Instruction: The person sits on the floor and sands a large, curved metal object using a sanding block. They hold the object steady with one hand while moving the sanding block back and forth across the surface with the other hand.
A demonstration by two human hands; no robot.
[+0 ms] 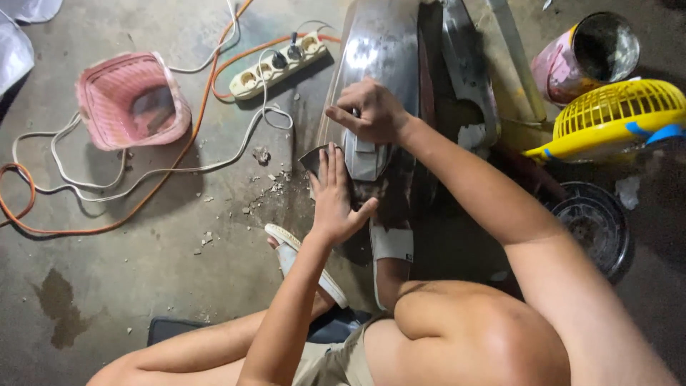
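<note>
The left hand point(334, 204) presses flat a dark sanding sheet point(316, 159) on the grey metal panel point(379, 50); the right hand point(371, 111) has its grip closed on the panel's ridge. Bare floor point(143, 264) lies open at 8 o'clock, and a pink-labelled can point(564, 68) stands at 2 o'clock.

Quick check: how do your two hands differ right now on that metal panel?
The left hand lies flat, fingers spread, pressing a dark sheet of sandpaper against the metal panel; the right hand is curled, gripping the panel farther up. The left hand covers the panel's scuffed, filler-patched part; the right sits on shinier metal. Both touch the same panel.
</note>
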